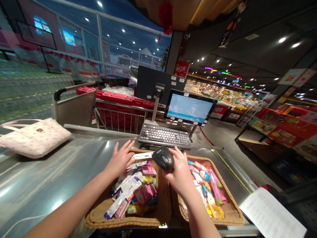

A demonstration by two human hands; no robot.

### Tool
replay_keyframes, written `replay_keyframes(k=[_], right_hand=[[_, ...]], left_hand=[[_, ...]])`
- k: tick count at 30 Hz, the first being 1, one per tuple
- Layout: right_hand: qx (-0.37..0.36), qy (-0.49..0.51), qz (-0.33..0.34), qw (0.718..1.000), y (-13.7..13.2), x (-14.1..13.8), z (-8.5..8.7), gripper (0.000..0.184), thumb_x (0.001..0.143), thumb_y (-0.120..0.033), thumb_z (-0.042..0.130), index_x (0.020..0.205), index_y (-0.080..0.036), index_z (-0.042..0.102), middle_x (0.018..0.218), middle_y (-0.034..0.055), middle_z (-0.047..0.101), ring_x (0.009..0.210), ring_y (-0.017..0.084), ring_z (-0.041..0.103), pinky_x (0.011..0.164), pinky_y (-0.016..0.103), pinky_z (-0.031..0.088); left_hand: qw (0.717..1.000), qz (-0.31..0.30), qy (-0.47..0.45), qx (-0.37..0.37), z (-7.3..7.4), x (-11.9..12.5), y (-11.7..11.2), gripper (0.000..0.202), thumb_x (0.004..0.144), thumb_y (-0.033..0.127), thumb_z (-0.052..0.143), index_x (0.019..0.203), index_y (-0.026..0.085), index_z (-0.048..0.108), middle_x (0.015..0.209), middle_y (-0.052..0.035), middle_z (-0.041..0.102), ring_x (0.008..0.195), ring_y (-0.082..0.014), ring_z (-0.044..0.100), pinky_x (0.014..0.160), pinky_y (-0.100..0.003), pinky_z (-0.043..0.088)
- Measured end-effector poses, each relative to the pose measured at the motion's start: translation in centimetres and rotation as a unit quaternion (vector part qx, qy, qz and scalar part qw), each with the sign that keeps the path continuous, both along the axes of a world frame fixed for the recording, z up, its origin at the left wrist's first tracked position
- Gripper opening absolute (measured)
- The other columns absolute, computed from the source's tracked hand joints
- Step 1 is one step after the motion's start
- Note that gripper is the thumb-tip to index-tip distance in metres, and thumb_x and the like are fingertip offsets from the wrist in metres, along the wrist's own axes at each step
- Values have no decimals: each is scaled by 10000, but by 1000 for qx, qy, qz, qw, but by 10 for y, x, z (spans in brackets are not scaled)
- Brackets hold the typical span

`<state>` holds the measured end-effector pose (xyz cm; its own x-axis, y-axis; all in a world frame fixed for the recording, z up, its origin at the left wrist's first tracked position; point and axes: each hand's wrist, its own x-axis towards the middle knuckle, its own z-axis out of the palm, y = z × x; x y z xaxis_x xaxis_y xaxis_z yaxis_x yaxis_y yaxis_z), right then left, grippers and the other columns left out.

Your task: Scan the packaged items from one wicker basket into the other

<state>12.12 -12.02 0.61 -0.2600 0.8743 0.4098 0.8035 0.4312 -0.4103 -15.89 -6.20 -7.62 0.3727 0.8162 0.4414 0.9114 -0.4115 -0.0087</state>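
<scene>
My right hand (180, 172) is wrapped round a black handheld barcode scanner (163, 158), held above the gap between two wicker baskets. My left hand (121, 158) is open with its fingers spread, over the far left corner of the left basket (92, 219). A slim white package (143, 156) lies right beside its thumb and fingers; whether they touch it I cannot tell. That basket holds a heap of small packets, among them long white-and-blue packs (123, 198) and a pink packet (145, 194). Colourful wrapped items (205, 175) fill the right basket (239, 213), partly hidden by my right forearm.
Beyond the baskets stand a black keyboard (164, 135), a lit monitor (190, 107) and a second dark screen (148, 84). A pale handbag (37, 138) rests on the metal counter (74, 165) at left. A printed sheet (272, 211) lies at right, and a cart (74, 102) stands behind.
</scene>
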Motion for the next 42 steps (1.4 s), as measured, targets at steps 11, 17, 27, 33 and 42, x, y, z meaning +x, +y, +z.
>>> replay_keyframes(k=[11,17,27,33,42], right_hand=[[-13,1,12,1000,2,-5,-7,451,679,-144,612,1118,-226,671,1330,110,584,1409,398,343,1118,711,179],[-43,18,31,998,-4,-11,-11,493,670,-114,601,1136,-257,673,1304,77,604,1407,372,355,1136,688,161],[-63,45,-1,997,-20,16,-27,523,643,-83,607,1135,-249,669,1255,67,632,1333,316,462,1157,555,280],[-22,58,-66,996,-29,62,-25,480,659,-109,605,1122,-217,662,1216,86,652,1286,329,500,1133,557,329],[35,50,-192,979,-44,152,-24,522,728,-210,593,1245,-142,568,1286,157,614,1307,339,491,1106,552,363]], left_hand=[[993,57,36,-96,-43,-12,-17,119,793,288,666,766,201,742,1390,-178,557,1384,-382,396,1119,-690,174],[983,52,52,-166,-38,-8,-25,184,748,354,725,832,195,766,1334,-181,605,1377,-395,402,1120,-673,196],[991,-59,-24,-114,-30,30,-8,267,853,442,614,965,232,736,1444,-140,514,1419,-367,341,1117,-691,177],[979,-157,-55,-115,1,110,0,264,860,456,627,1007,257,721,1485,-99,474,1433,-343,318,1132,-667,187],[947,-246,-1,-208,-2,258,14,230,802,370,685,971,224,740,1503,-119,443,1455,-359,261,1152,-671,128]])
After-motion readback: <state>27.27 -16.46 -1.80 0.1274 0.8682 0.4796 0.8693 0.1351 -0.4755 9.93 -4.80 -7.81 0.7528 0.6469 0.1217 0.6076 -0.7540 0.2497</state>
